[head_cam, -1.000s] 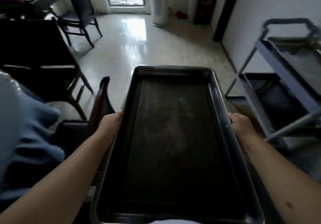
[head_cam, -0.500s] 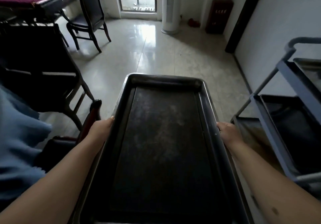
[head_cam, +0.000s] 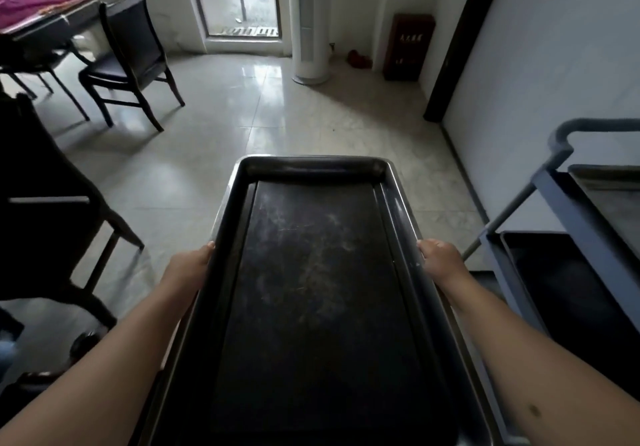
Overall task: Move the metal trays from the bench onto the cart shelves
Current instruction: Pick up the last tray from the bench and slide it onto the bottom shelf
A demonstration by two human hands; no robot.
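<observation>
I hold a long dark metal tray (head_cam: 313, 168) level in front of me, its short end pointing away over the floor. My left hand (head_cam: 188, 267) grips its left long rim and my right hand (head_cam: 441, 262) grips its right long rim, thumbs on top. The grey cart (head_cam: 568, 200) stands at the right edge of the view. Its upper shelf carries a tray (head_cam: 609, 196) and the shelf below holds another dark tray (head_cam: 561, 283). The tray I carry is left of the cart and apart from it.
Dark wooden chairs stand on the left, one near (head_cam: 52, 203) and one farther back (head_cam: 131, 54) beside a table with a purple cloth (head_cam: 38, 6). A white column unit (head_cam: 310, 20) and a red cabinet (head_cam: 408, 46) stand by the far wall. Tiled floor lies ahead.
The view has swung up and left: the cart has slid toward the right edge, the blue cloth at the left has dropped out of sight. Both hands keep their grip on the tray.
</observation>
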